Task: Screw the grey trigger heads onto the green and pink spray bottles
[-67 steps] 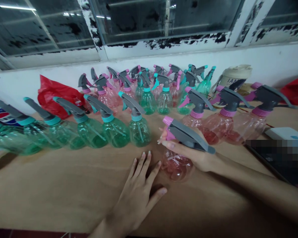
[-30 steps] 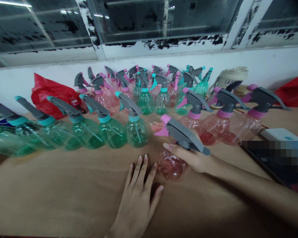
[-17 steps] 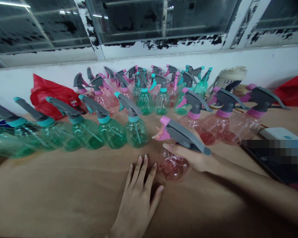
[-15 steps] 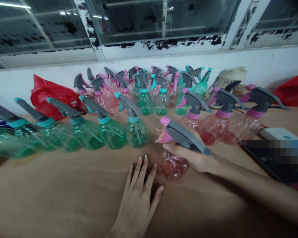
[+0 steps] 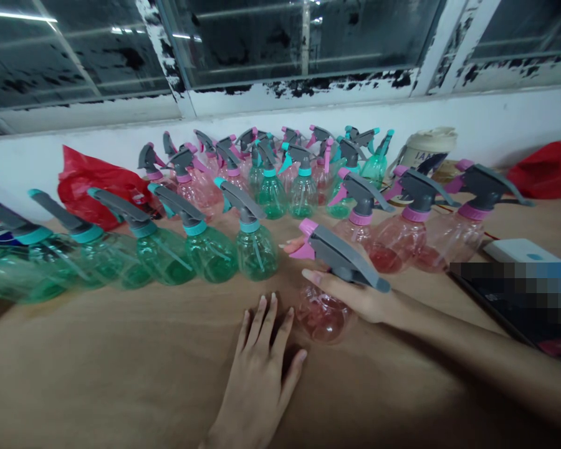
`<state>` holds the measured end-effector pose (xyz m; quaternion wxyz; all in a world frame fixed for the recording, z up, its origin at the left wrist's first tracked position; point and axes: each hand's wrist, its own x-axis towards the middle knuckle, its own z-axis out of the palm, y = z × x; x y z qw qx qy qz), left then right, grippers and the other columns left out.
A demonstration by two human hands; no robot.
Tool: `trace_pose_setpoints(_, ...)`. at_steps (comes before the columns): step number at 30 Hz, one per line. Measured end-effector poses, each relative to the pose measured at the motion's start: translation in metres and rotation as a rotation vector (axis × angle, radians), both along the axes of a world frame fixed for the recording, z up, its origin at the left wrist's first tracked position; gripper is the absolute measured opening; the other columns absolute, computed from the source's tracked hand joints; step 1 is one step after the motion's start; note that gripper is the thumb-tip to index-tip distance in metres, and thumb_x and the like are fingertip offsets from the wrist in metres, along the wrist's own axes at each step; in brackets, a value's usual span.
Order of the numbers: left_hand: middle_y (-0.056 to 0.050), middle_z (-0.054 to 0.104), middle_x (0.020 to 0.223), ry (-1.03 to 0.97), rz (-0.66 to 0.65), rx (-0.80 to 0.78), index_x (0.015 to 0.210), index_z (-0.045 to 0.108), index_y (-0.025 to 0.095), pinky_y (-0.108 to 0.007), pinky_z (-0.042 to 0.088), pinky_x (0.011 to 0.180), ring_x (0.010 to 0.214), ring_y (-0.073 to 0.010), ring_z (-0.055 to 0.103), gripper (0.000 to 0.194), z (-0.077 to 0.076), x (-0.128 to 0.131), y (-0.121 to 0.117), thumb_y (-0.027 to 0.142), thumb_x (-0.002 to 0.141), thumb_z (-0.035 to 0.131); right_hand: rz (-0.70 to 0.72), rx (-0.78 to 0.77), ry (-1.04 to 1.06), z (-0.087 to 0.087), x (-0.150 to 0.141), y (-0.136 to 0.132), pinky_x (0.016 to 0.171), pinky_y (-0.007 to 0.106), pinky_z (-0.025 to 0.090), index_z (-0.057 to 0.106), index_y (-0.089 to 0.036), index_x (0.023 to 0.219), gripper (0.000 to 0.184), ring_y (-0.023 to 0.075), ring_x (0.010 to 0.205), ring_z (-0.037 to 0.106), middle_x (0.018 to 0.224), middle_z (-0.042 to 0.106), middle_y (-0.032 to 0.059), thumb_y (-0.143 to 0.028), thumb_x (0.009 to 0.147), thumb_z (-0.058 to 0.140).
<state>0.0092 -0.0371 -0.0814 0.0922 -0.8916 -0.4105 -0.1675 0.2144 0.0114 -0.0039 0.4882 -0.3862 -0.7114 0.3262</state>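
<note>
My right hand (image 5: 350,293) is wrapped round the neck of a pink spray bottle (image 5: 321,315) that stands on the wooden table (image 5: 98,362). Its grey trigger head (image 5: 341,257) with a pink nozzle points left, and a fingertip shows near the pink trigger. My left hand (image 5: 259,368) lies flat on the table just left of the bottle, fingers stretched out and holding nothing. Behind stands a row of green spray bottles (image 5: 257,246) on the left and a row of pink spray bottles (image 5: 404,231) on the right.
A cluster of several more pink and green spray bottles (image 5: 271,174) stands against the white wall. A red plastic bag (image 5: 93,187) lies at the back left, a cream tub (image 5: 427,149) and another red bag (image 5: 546,171) at the back right. A white box (image 5: 518,251) sits at the right edge.
The pink bottle's head has risen and dipped slightly in my right hand, and a finger has worked at the trigger. My left hand has stayed flat on the table.
</note>
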Motion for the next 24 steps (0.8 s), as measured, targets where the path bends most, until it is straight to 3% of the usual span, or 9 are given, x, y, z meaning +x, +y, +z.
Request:
trace_pose_setpoints(5, -0.018, 0.035, 0.149, -0.015, -0.008, -0.016, 0.135, 0.047, 0.011, -0.057, 0.037, 0.104, 0.138, -0.0337, 0.03, 0.044, 0.0002, -0.0006, 0.0002, 0.031, 0.096, 0.045, 0.0, 0.038, -0.008, 0.0027, -0.0011, -0.0007, 0.068, 0.03, 0.049, 0.063, -0.026, 0.109, 0.026, 0.0147, 0.064, 0.053, 0.08, 0.059, -0.001, -0.027, 0.083, 0.06)
trace_pose_setpoints(13, -0.017, 0.035, 0.15, -0.007, 0.004, -0.017, 0.136, 0.045, 0.013, -0.055, 0.036, 0.105, 0.138, -0.0322, 0.03, 0.044, 0.0001, -0.0009, 0.0002, 0.031, 0.096, 0.045, -0.011, 0.081, -0.038, 0.0054, -0.0008, 0.0002, 0.067, 0.03, 0.048, 0.064, -0.027, 0.109, 0.026, 0.0155, 0.067, 0.055, 0.08, 0.06, -0.0009, -0.027, 0.083, 0.061)
trace_pose_setpoints(18, -0.017, 0.038, 0.148, -0.017, 0.005, -0.011, 0.136, 0.046, 0.013, -0.055, 0.037, 0.104, 0.138, -0.0323, 0.031, 0.044, -0.0002, -0.0006, 0.0001, 0.03, 0.095, 0.046, -0.012, 0.109, -0.034, 0.0071, -0.001, -0.0009, 0.06, 0.03, 0.044, 0.061, -0.027, 0.096, 0.014, 0.0138, 0.06, 0.049, 0.074, 0.053, -0.0034, -0.024, 0.083, 0.059)
trace_pose_setpoints(20, -0.016, 0.038, 0.148, -0.018, 0.005, -0.013, 0.136, 0.046, 0.013, -0.055, 0.037, 0.105, 0.138, -0.0322, 0.031, 0.044, -0.0006, -0.0007, 0.0002, 0.031, 0.096, 0.045, -0.036, 0.11, -0.027, 0.0072, -0.0018, -0.0011, 0.063, 0.03, 0.045, 0.058, -0.026, 0.089, 0.007, 0.0141, 0.064, 0.05, 0.074, 0.052, -0.0033, -0.026, 0.083, 0.06)
trace_pose_setpoints(24, -0.018, 0.036, 0.149, -0.015, 0.002, 0.007, 0.136, 0.046, 0.012, -0.056, 0.039, 0.103, 0.137, -0.0336, 0.032, 0.044, -0.0009, -0.0011, 0.0007, 0.03, 0.096, 0.044, 0.003, 0.039, 0.027, 0.0052, -0.0025, -0.0012, 0.072, 0.031, 0.048, 0.056, -0.024, 0.086, 0.009, 0.015, 0.075, 0.056, 0.084, 0.058, -0.0013, -0.031, 0.085, 0.061)
